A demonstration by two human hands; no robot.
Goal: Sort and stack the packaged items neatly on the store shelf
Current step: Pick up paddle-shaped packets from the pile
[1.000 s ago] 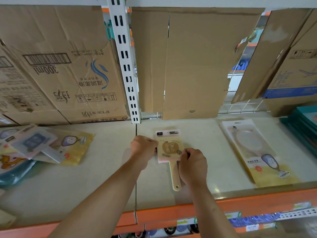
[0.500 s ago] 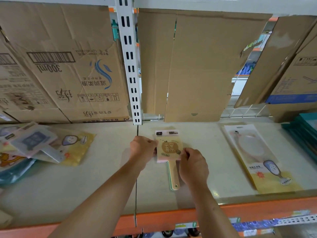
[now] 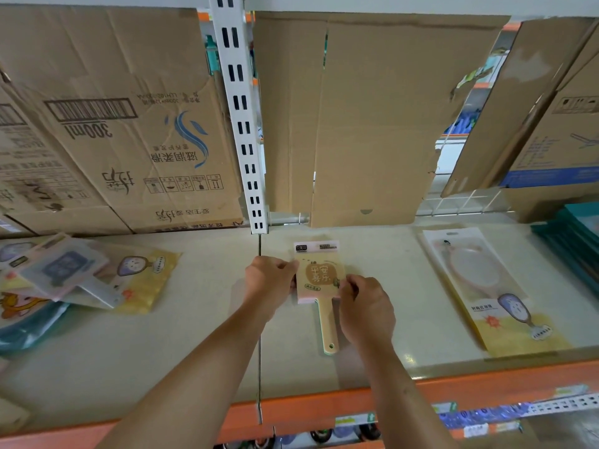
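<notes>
A small stack of packaged hand mirrors [image 3: 319, 273], with a yellow card and a pale handle toward me, lies flat on the middle of the cream shelf [image 3: 201, 319]. My left hand [image 3: 269, 283] grips the stack's left edge with curled fingers. My right hand [image 3: 366, 306] pinches its right edge beside the handle. A larger packaged mirror in a yellow and white bag [image 3: 489, 286] lies flat at the right. A loose pile of similar packs [image 3: 74, 277] sprawls at the left.
Flattened cardboard boxes [image 3: 366, 124] stand along the shelf's back. A white slotted upright [image 3: 243, 124] rises behind the stack. Teal packages [image 3: 573, 234] are piled at the far right. The shelf's orange front rail [image 3: 324, 413] runs below my arms.
Both hands stay on the mirror stack's edges in almost the same place. The camera has tilted slightly, so the shelf sits a little lower in view.
</notes>
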